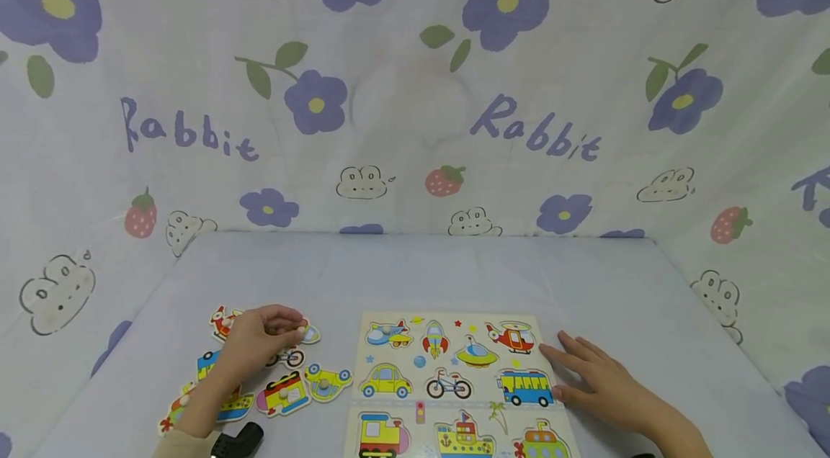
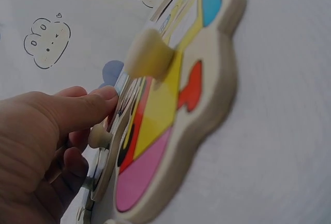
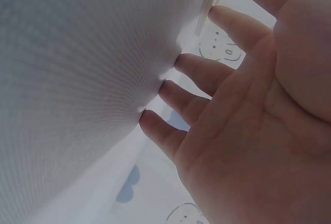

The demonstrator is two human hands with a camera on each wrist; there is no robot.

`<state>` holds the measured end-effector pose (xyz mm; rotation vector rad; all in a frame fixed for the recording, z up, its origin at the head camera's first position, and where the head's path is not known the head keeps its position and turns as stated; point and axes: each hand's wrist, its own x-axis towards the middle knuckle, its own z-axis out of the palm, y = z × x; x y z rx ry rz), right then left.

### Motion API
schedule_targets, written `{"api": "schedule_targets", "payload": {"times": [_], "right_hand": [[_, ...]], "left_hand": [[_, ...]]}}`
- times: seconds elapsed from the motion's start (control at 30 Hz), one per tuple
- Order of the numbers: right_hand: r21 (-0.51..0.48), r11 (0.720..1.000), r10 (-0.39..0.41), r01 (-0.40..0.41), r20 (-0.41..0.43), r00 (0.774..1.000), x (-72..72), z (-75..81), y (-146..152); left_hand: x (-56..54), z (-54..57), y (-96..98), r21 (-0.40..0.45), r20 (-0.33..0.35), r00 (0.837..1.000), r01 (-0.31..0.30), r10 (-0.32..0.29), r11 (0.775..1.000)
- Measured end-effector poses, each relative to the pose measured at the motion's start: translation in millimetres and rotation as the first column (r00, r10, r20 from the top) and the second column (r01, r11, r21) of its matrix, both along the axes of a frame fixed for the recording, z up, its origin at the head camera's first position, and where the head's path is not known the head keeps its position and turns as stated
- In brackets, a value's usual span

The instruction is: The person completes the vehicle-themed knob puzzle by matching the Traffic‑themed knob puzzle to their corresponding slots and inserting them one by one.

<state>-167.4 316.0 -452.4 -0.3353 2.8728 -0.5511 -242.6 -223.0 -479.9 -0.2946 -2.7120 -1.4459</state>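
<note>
My left hand is over a group of loose wooden puzzle pieces, its thumb and fingers pinching at a flying saucer piece whose knob they mostly hide. Just below the fingers lies a bicycle piece. An upside-down train piece, its knob large in the left wrist view, and a car piece lie nearer. My right hand spreads its fingers at the right edge of the puzzle board; thumb and index touch that edge, and other fingertips press the cloth in the right wrist view.
A helicopter piece, a bus piece, a ship piece and a submarine piece lie around the left forearm, partly covered. Behind the pale cloth tabletop hangs a flowered curtain.
</note>
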Motion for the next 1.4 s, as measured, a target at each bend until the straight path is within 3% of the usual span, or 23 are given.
{"api": "schedule_targets", "payload": {"times": [0.63, 1.0, 1.23, 1.4], "right_hand": [[0.017, 1.0, 0.015, -0.015, -0.021, 1.0, -0.4, -0.8, -0.5], [0.008, 1.0, 0.004, -0.004, -0.002, 1.0, -0.1, -1.8, -1.1], [0.007, 1.0, 0.007, -0.007, 0.004, 1.0, -0.4, -3.1, -2.3], [0.016, 1.0, 0.022, -0.022, -0.016, 1.0, -2.0, -2.0, -0.5]], "left_hand": [[-0.2, 1.2, 2.5, -0.044, -0.077, 0.996, -0.044, 0.04, 0.998], [4.0, 7.4, 8.2, -0.048, -0.137, 0.988, -0.079, 0.072, 0.996], [9.0, 14.7, 14.7, -0.037, -0.242, 0.966, -0.107, 0.095, 0.994], [11.1, 26.7, 29.0, -0.018, -0.362, 0.929, -0.092, 0.08, 0.996]]}}
